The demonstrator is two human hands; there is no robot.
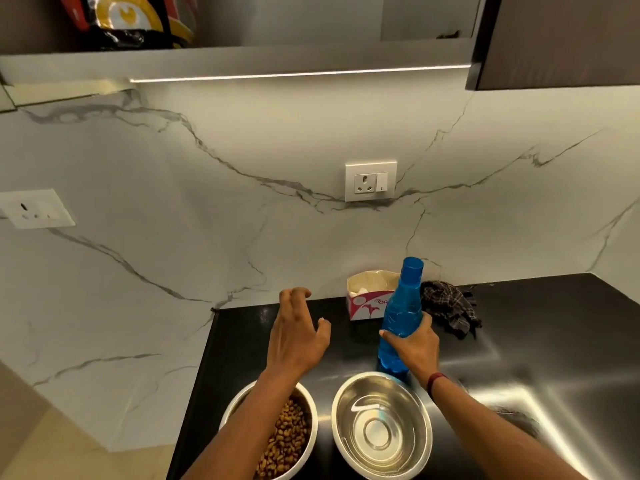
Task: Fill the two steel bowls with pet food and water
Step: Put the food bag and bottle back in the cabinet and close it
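Two steel bowls stand side by side at the near edge of the black counter. The left bowl point(310, 414) holds brown pet food, and my left forearm crosses over it. The right bowl point(381, 427) shows its shiny bottom; I cannot tell whether there is water in it. Just behind the right bowl stands an upright blue plastic bottle point(403, 306) with its cap on. My right hand point(415, 344) is wrapped around the bottle's lower half. My left hand point(298, 330) hovers above the counter to the left of the bottle, fingers spread and holding nothing.
A small red and white carton point(367, 299) and a crumpled dark checked cloth point(450, 306) lie against the marble wall behind the bottle. A pet food bag point(128, 19) sits on the open shelf at the upper left. Wall sockets point(370, 181) are on the backsplash.
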